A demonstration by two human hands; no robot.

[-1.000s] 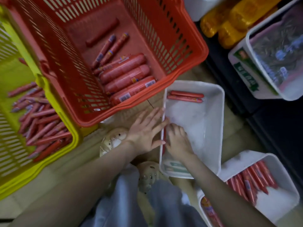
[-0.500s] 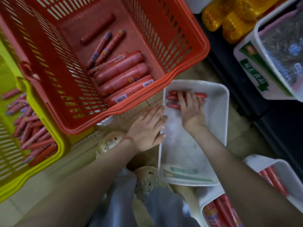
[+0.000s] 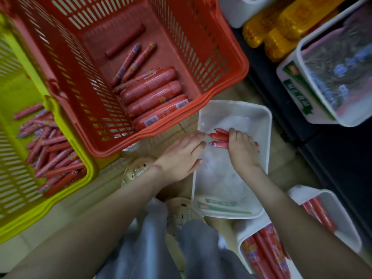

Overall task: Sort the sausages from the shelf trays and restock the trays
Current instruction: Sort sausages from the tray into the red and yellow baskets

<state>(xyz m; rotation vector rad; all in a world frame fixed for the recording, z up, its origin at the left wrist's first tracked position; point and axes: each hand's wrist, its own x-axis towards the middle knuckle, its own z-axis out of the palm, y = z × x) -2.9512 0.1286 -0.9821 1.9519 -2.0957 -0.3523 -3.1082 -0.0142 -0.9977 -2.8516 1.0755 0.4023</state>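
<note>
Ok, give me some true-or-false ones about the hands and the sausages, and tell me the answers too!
1. The right hand grips some red sausages inside the white tray. True.
2. The left hand holds a sausage. False: it holds nothing; its straight fingers lie at the tray's left rim.
3. The red basket has fat sausages in it. True.
4. The yellow basket is empty. False: many thin sausages lie in it.
</note>
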